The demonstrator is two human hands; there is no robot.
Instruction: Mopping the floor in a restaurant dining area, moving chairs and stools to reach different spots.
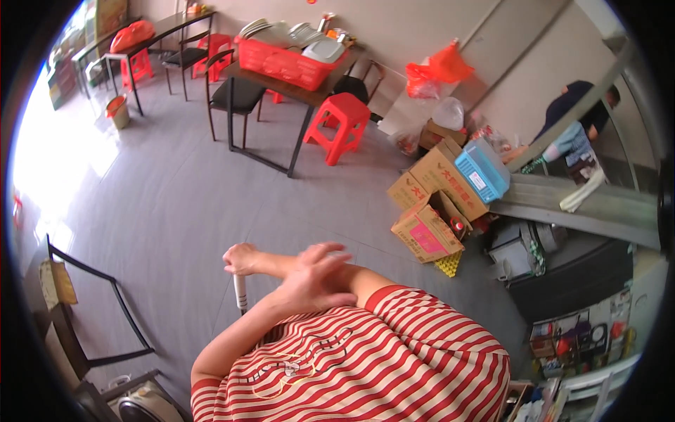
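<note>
My right hand (241, 259) reaches across to the left, its fingers closed around the top of a white stick-like handle (240, 290). The handle points down with a dark part below. My left forearm and shirt hide its lower end, so I cannot tell what tool it belongs to. Crossing over my right forearm is my left hand (316, 278), with its fingers spread and slightly blurred. It holds nothing; whether it touches the forearm I cannot tell. A red-and-cream striped shirt (365, 366) covers my upper arms.
Ahead, a table (288, 83) carries a red basket (281, 65) of dishes, beside a red stool (339, 126) and a black chair (239, 97). Cardboard boxes (443, 176) and a blue basket (481, 169) stand right. Another person (573, 105) is beyond a frame. A dark-framed chair (130, 316) stands left.
</note>
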